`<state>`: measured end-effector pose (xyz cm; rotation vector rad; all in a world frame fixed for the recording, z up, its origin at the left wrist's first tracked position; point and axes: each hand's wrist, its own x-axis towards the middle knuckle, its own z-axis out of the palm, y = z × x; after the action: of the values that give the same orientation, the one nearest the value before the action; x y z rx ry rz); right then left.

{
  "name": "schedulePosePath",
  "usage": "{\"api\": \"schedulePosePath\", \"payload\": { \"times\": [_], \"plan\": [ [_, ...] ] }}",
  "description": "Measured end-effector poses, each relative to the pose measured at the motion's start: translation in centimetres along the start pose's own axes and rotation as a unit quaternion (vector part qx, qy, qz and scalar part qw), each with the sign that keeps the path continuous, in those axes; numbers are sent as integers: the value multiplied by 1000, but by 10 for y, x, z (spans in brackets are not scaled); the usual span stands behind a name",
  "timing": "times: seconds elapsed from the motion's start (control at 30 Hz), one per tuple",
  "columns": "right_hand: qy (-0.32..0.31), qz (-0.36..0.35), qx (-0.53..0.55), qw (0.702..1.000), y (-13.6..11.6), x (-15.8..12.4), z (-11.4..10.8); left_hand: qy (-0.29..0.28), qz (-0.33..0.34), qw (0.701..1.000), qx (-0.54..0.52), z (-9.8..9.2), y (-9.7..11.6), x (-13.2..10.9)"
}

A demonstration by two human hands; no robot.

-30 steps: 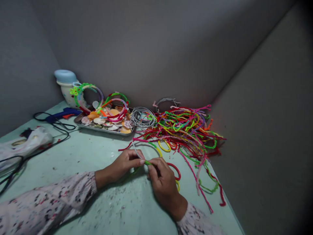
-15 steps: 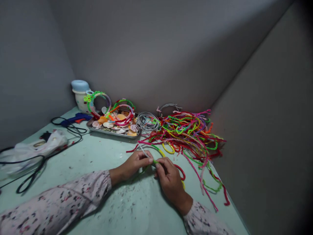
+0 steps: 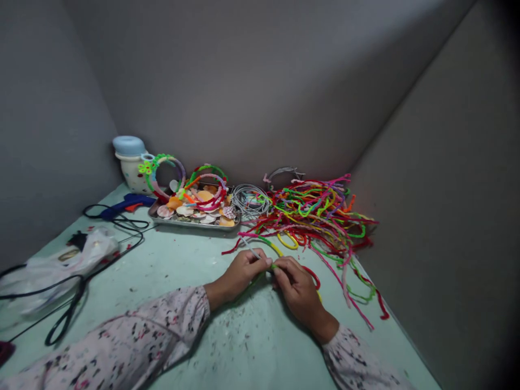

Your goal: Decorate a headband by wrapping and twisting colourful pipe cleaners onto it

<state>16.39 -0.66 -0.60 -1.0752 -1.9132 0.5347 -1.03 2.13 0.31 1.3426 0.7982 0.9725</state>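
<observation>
My left hand (image 3: 242, 272) and my right hand (image 3: 297, 286) meet over the pale green table (image 3: 170, 260), both pinched on a thin metal hoop (image 3: 252, 250) partly wound with a green pipe cleaner (image 3: 273, 265). The bare grey part of the hoop sticks up past my left thumb. Just behind my hands lie a yellow ring (image 3: 286, 241) and a red loop (image 3: 312, 275). A big tangle of coloured pipe cleaners (image 3: 320, 214) spreads to the right.
A metal tray (image 3: 195, 223) of shells and wrapped hoops sits at the back, with coiled grey wire (image 3: 248, 198) beside it. A blue-lidded jar (image 3: 130, 162), blue glue gun (image 3: 122, 205), black cable (image 3: 73, 281) and plastic bag (image 3: 60, 260) lie left. Grey walls close in.
My view has shifted, so everything sits further right and lower in the picture. Both hands stay pinched on the hoop, and they have come closer together along the green wrap.
</observation>
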Motion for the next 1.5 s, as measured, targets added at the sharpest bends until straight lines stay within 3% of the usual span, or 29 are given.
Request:
{"api": "schedulePosePath", "payload": {
  "times": [0.5, 1.0, 1.5],
  "plan": [
    [-11, -5, -1, 1000, 4, 6, 1, 7, -65, 998, 17, -3, -1, 6],
    [1, -30, -28, 999, 5, 1, 0, 15, -66, 995, 71, -2, -2, 3],
    [1, -51, -55, 997, 8, 0, 0, -4, -111, 994, 19, -5, -2, 6]
  ]
}}
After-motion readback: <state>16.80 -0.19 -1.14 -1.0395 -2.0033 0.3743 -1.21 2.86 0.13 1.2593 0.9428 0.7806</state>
